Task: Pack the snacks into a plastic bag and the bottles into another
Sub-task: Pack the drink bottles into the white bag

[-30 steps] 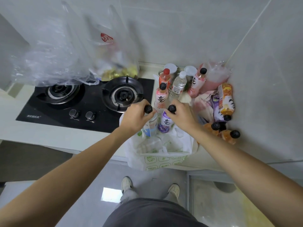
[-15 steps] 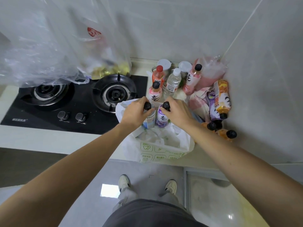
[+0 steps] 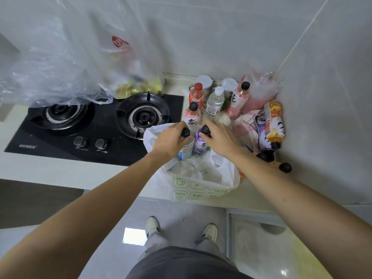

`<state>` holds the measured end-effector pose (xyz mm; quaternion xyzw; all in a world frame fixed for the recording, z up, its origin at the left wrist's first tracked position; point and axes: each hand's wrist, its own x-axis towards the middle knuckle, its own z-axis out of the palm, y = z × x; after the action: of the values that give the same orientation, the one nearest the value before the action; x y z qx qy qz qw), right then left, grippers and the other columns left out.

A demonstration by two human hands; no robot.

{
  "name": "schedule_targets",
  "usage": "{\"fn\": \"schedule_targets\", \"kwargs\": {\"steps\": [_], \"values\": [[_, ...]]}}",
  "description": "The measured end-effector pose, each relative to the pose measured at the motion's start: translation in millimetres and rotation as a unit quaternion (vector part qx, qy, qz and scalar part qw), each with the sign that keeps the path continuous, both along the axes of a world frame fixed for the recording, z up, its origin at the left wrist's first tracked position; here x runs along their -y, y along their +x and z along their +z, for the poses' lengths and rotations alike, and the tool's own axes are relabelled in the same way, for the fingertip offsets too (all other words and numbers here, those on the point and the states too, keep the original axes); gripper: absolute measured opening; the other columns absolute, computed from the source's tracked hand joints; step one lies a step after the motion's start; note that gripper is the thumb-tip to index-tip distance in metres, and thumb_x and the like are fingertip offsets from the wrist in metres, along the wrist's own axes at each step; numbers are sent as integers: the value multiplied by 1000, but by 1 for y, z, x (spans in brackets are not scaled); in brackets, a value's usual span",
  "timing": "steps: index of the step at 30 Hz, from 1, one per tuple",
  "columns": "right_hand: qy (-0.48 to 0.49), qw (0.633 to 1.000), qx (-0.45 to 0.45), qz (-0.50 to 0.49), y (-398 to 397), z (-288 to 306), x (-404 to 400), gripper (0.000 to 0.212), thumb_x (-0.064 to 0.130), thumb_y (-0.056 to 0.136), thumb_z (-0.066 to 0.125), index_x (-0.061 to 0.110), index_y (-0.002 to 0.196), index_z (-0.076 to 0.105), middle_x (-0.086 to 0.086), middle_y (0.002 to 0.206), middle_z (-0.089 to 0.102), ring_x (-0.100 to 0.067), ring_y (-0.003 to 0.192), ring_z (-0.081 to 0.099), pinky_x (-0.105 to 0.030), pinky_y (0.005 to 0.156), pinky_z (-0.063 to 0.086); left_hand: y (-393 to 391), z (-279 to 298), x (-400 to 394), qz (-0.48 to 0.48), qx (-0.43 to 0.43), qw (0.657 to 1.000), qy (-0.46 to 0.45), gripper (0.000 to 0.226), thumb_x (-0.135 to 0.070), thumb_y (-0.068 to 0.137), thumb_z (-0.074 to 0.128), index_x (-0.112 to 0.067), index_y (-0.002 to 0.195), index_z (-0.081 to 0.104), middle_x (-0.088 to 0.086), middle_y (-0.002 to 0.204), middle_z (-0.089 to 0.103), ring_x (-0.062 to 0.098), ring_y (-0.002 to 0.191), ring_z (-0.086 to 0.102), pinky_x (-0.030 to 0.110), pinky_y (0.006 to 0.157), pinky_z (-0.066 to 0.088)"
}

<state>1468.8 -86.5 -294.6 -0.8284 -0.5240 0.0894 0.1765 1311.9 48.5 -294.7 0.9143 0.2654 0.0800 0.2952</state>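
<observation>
My left hand (image 3: 171,140) grips the black-capped neck of a blue-labelled bottle (image 3: 186,151). My right hand (image 3: 219,137) grips the neck of a purple-labelled bottle (image 3: 200,147). Both bottles stand upright inside the open mouth of a white plastic bag with green print (image 3: 193,184) at the counter's front edge. Just behind them stand a pink bottle (image 3: 192,115), a red-capped bottle (image 3: 196,95), a clear water bottle (image 3: 214,102) and another pink bottle (image 3: 238,99). An orange bottle (image 3: 274,121) and a purple one (image 3: 262,133) lie on their sides at the right. A clear bag holding yellow snacks (image 3: 136,85) hangs behind the stove.
A black two-burner gas stove (image 3: 96,125) fills the counter to the left. Crumpled clear plastic (image 3: 50,77) hangs over its left burner. Two lidded jars (image 3: 204,82) and a pink plastic bag (image 3: 259,93) sit in the wall corner. Two more black-capped bottles (image 3: 281,167) lie beside my right forearm.
Both hands have kept their grip on the two bottle necks and lowered them slightly into the white bag. The view has shifted a little.
</observation>
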Motion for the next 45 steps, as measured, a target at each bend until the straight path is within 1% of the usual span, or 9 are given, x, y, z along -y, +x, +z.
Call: {"fn": "schedule_targets", "kwargs": {"steps": [10,15,21,26,30,34,36,39,45], "values": [[-14,1000,2,4,3,-1,-2,22,38,98,62,22,104,48,-2,101,65,-28,81,65,-42,67,53,3,-4,-5,-17,4,1000,23,23,-32,94,68,-16,101,53,3,96,59,24,81,56,45,67,51],[-31,1000,3,0,7,2,-5,23,44,96,62,31,97,43,7,88,57,-25,78,65,-37,63,48,7,5,-11,-14,-26,999,33,29,-41,91,68,-18,103,55,1,95,61,22,83,57,40,68,51],[-38,999,1,-18,13,8,-11,29,56,94,57,28,102,56,7,90,64,-22,81,64,-34,64,46,11,10,-18,-24,-48,997,61,32,-51,90,64,-22,101,56,-2,95,61,22,83,60,37,66,51],[-17,997,15,-69,28,26,-22,41,60,98,46,24,111,61,1,95,68,-26,84,66,-40,71,55,26,18,-29,-1,-42,996,83,42,-60,93,54,-23,113,55,-4,96,59,23,84,60,35,66,49],[33,989,63,-131,58,34,-45,38,42,101,52,16,129,48,-10,116,68,-34,94,68,-39,68,48,53,25,-43,19,-26,997,76,49,-60,94,53,-22,125,46,3,107,65,30,91,64,36,65,44],[-18,982,58,-180,88,30,-68,44,41,100,52,15,135,45,-15,119,64,-39,102,66,-39,67,40,87,29,-49,-1,-72,994,81,56,-55,96,54,-31,143,37,9,108,63,34,98,62,40,72,48],[-54,980,51,-183,99,24,-75,43,42,101,50,15,134,47,-17,118,65,-41,105,65,-38,68,37,99,28,-52,-17,-105,989,98,54,-51,97,54,-31,144,39,11,105,61,35,96,62,40,70,47],[-53,983,32,-173,110,13,-80,39,43,101,52,15,128,51,-17,113,67,-41,104,65,-38,68,39,109,23,-55,-28,-139,982,122,43,-44,97,56,-22,133,51,13,107,64,37,97,64,38,67,42],[-2,985,-13,-170,108,10,-80,32,38,92,64,12,106,53,-16,100,66,-41,93,64,-44,72,51,110,18,-53,-24,-129,984,118,42,-38,98,58,-17,133,47,17,106,65,40,92,63,39,65,40]]}}
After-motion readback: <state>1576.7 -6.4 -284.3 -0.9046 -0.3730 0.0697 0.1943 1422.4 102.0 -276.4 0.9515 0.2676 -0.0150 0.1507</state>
